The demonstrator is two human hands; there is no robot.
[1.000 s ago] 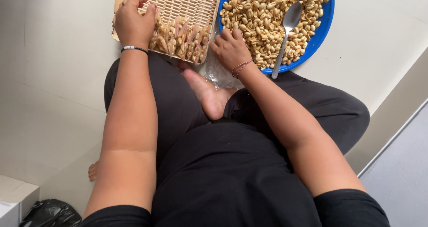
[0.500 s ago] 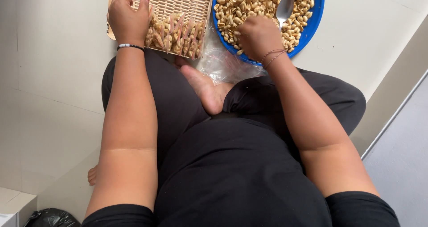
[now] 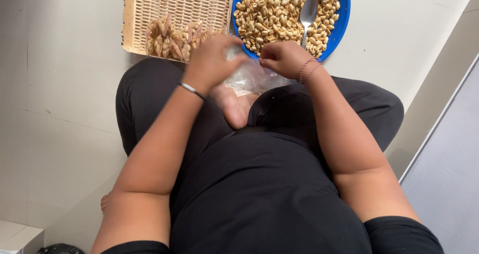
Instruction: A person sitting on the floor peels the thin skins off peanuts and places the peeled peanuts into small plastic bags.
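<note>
My left hand (image 3: pixel 212 63) and my right hand (image 3: pixel 284 58) meet over a small clear plastic bag (image 3: pixel 252 77), each gripping its upper edge. The bag hangs just above my bare foot (image 3: pixel 235 107), in front of my crossed legs. Just beyond my hands lies a blue plate (image 3: pixel 342 27) heaped with shelled peanuts (image 3: pixel 269 12). A metal spoon (image 3: pixel 308 12) rests on the nuts. To the left of it is a woven basket tray (image 3: pixel 172 4) holding several small filled packets (image 3: pixel 172 40) along its near edge.
I sit cross-legged in black clothes on a pale tiled floor (image 3: pixel 55 84). A grey strip of floor (image 3: pixel 449 184) runs along the right. A white box corner (image 3: pixel 17 236) and a dark object (image 3: pixel 60 249) lie at the bottom left.
My left hand left the basket and came right to the bag. My right hand drew back from the plate to the bag. The spoon lies on the peanuts again.
</note>
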